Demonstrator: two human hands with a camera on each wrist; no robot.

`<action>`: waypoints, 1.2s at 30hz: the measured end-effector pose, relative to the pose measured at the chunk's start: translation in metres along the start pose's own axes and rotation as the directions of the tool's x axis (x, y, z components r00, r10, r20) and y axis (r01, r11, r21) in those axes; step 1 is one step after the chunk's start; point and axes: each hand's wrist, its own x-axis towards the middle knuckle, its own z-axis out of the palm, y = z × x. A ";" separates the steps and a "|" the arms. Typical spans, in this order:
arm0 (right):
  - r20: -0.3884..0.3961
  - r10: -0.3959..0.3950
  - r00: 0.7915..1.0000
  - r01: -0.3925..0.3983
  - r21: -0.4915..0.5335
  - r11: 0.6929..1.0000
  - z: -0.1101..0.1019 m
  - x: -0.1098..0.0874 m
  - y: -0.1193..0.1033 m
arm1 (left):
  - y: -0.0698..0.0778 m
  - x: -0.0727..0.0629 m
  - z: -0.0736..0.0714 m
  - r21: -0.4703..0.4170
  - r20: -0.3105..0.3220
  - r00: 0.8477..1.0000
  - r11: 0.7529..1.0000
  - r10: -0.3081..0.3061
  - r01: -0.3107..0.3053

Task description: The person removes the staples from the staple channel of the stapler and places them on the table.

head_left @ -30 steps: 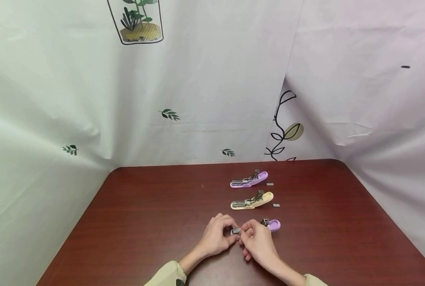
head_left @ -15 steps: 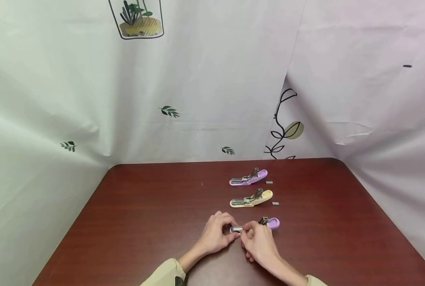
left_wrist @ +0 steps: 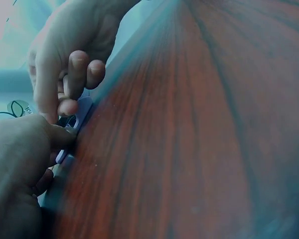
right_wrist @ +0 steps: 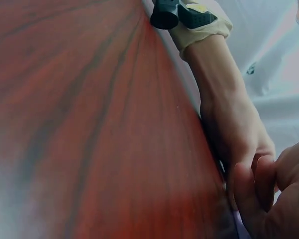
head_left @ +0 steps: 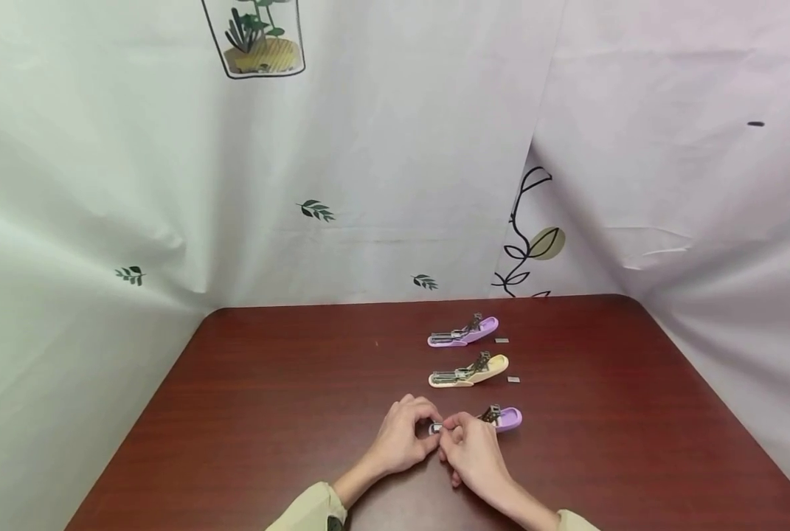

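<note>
The nearest of the opened staplers, a purple one, lies on the table with its metal top swung up. My left hand holds its front end between thumb and index finger. My right hand pinches a small grey strip of staples at the front of the stapler's channel, mostly hidden by the fingers. Both hands' fingertips meet there. In the left wrist view, the purple stapler shows under the fingers of both hands. The right wrist view shows little of it past the fingers.
Behind the hands lie an opened yellow stapler and another opened purple stapler. To the right of each is a small strip of staples, one nearer and one farther. A pale patterned cloth hangs around the brown table.
The strip of staples went from tilted to lying flat along the channel. My right hand has shifted slightly left over the stapler's front. My left hand stays nearly in place.
</note>
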 end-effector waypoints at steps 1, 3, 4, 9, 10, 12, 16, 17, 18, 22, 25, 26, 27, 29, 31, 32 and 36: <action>-0.015 -0.014 1.000 0.013 -0.023 1.000 0.000 0.000 0.000 | 0.000 0.000 0.001 -0.001 0.003 1.000 1.000 0.003 -0.003; -0.040 -0.034 0.999 0.030 -0.075 0.997 -0.001 -0.001 0.000 | 0.001 0.001 0.001 -0.006 0.003 1.000 1.000 0.009 -0.009; -0.053 -0.041 0.998 0.035 -0.099 0.994 -0.002 -0.001 -0.001 | 0.002 0.001 0.002 -0.005 -0.001 1.000 1.000 0.012 -0.012; -0.062 -0.038 0.997 0.029 -0.135 0.990 -0.007 -0.004 -0.002 | 0.002 0.000 0.000 0.005 -0.024 1.000 1.000 0.012 -0.012; -0.058 -0.030 0.998 0.022 -0.130 0.991 -0.008 -0.004 -0.002 | 0.002 0.000 -0.001 0.005 -0.021 1.000 1.000 0.006 -0.006; -0.043 -0.010 0.999 0.006 -0.109 0.994 -0.008 -0.005 -0.003 | 0.002 0.000 -0.001 0.002 -0.011 1.000 1.000 -0.003 0.003; 0.008 0.039 0.999 -0.039 -0.021 0.999 -0.007 -0.006 -0.003 | 0.002 0.000 -0.001 -0.002 0.007 1.000 1.000 -0.017 0.017; 0.020 0.051 0.998 -0.051 0.005 0.999 -0.006 -0.006 -0.003 | 0.002 -0.001 -0.001 -0.004 0.009 1.000 1.000 -0.018 0.018; 0.030 0.064 0.997 -0.065 0.035 0.997 -0.006 -0.006 -0.003 | 0.001 -0.001 -0.001 -0.004 0.010 1.000 1.000 -0.017 0.017; 0.047 0.105 0.993 -0.110 0.114 0.987 -0.005 -0.004 -0.002 | 0.001 -0.002 -0.001 -0.006 0.004 1.000 1.000 -0.024 0.024; 0.035 0.116 0.993 -0.119 0.118 0.986 -0.004 -0.003 0.001 | 0.002 -0.001 -0.002 -0.005 0.004 1.000 1.000 -0.027 0.027; 0.027 0.115 0.993 -0.117 0.112 0.987 -0.004 -0.003 0.001 | 0.002 -0.001 -0.002 -0.005 0.005 1.000 1.000 -0.027 0.027; 0.018 0.113 0.993 -0.115 0.104 0.988 -0.004 -0.003 0.002 | 0.002 -0.001 -0.002 -0.005 0.005 1.000 1.000 -0.026 0.026; 0.003 0.105 0.994 -0.105 0.088 0.991 -0.003 -0.002 0.003 | 0.002 -0.001 -0.002 -0.007 0.002 1.000 1.000 -0.025 0.025; -0.014 0.089 0.996 -0.088 0.068 0.994 -0.002 0.000 0.003 | 0.002 -0.001 -0.002 -0.006 -0.002 1.000 1.000 -0.024 0.024; -0.022 0.080 0.997 -0.078 0.057 0.995 -0.002 0.001 0.003 | 0.003 -0.001 -0.002 -0.007 -0.002 1.000 1.000 -0.023 0.023; -0.037 0.040 0.999 -0.039 0.015 0.999 -0.002 0.003 0.003 | 0.003 0.000 -0.002 -0.002 0.002 1.000 1.000 -0.021 0.021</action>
